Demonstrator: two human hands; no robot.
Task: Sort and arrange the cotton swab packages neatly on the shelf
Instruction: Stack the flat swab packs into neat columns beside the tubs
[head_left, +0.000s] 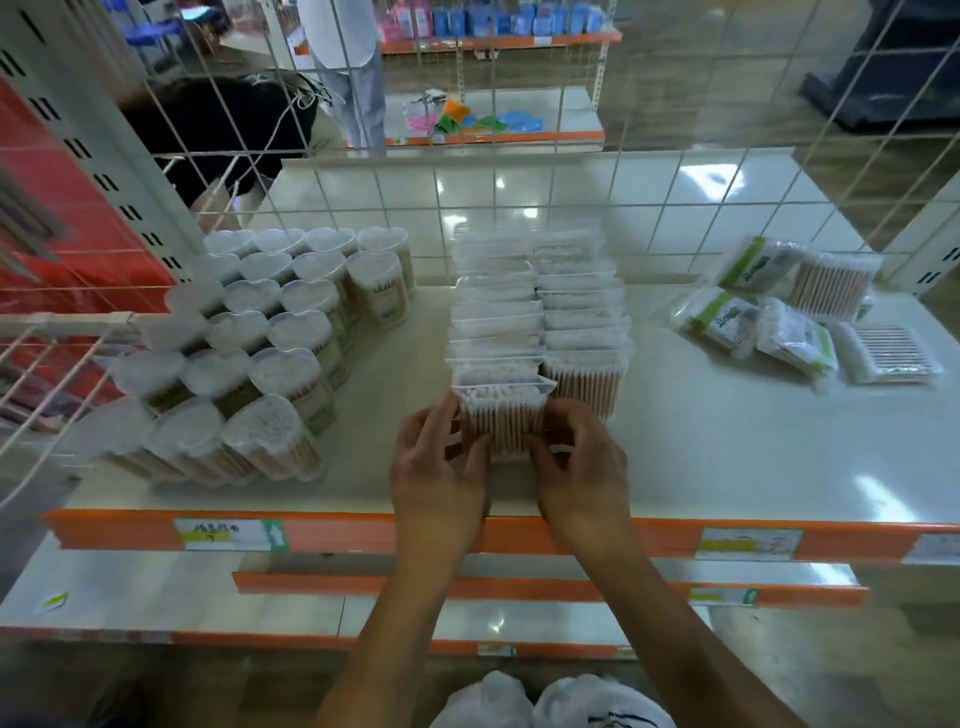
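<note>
A clear rectangular box of cotton swabs (501, 410) stands at the front of the left of two rows of like boxes (540, 306) in the middle of the white shelf (727, 441). My left hand (441, 467) grips its left side and my right hand (576, 457) grips its right side, fingers curled round its lower front. To the left stand several heart-shaped tubs of swabs (260, 332) in rows. At the right lie loose bagged swab packs (789, 312), some with green labels.
The shelf's orange front edge (337, 535) carries price labels. A wire grid (519, 171) backs the shelf, with another person behind it at the left. Lower shelves lie below, and white plastic bags (550, 701) sit at the bottom.
</note>
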